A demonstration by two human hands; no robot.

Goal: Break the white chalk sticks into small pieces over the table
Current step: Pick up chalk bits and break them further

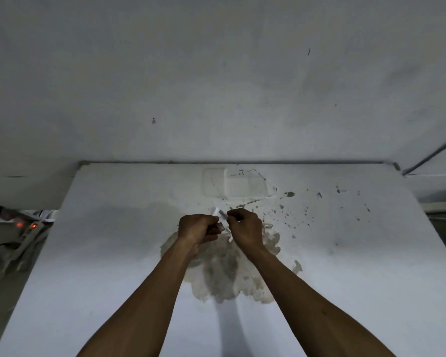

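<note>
Left hand (196,228), right hand (245,228): fingers curled tight, pinching white chalk (216,211).

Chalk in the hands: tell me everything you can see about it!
The white chalk shows as short pale sticks. One end pokes up above the left hand; another stub shows under the right hand. Both hands grip it with curled fingers, close together above the stained table. The number of pieces is too blurred to tell.

White chalk (216,211) over a white table (113,253) — brownish-grey stain (224,274), dark specks (294,215) — red-lit power strip (23,225).
</note>
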